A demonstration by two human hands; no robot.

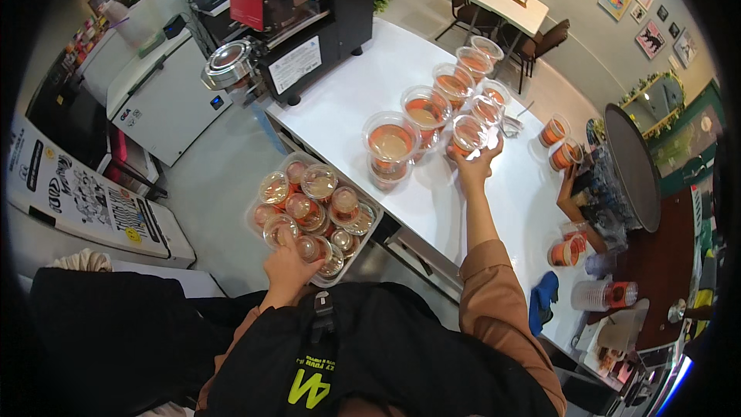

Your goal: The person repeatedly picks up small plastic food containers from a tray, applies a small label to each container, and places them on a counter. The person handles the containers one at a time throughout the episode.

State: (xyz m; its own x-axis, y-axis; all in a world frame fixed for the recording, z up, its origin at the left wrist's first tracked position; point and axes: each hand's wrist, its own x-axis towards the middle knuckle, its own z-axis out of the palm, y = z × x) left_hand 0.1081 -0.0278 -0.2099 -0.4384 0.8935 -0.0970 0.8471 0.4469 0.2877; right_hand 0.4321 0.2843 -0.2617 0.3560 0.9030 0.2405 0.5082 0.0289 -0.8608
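Note:
My right hand (479, 161) is closed around a lidded plastic cup (470, 133) at the near end of a short row of cups on the white counter (428, 202). Beside that row, to its left, stands another row of clear cups with orange-red print, the nearest a stacked one (391, 142). My left hand (289, 263) rests at the near left part of a clear plastic tub (370, 236) filled with lidded cups, its fingers on a cup (282, 230). Whether it grips that cup or steadies the tub, I cannot tell.
A cup sealing machine (301, 23) stands at the counter's far left end. On the right are two cups (565, 154), a round dark tray (632, 168), a blue cloth (542, 301) and a stack of cups (605, 294). A chest freezer (168, 98) stands on the floor at left.

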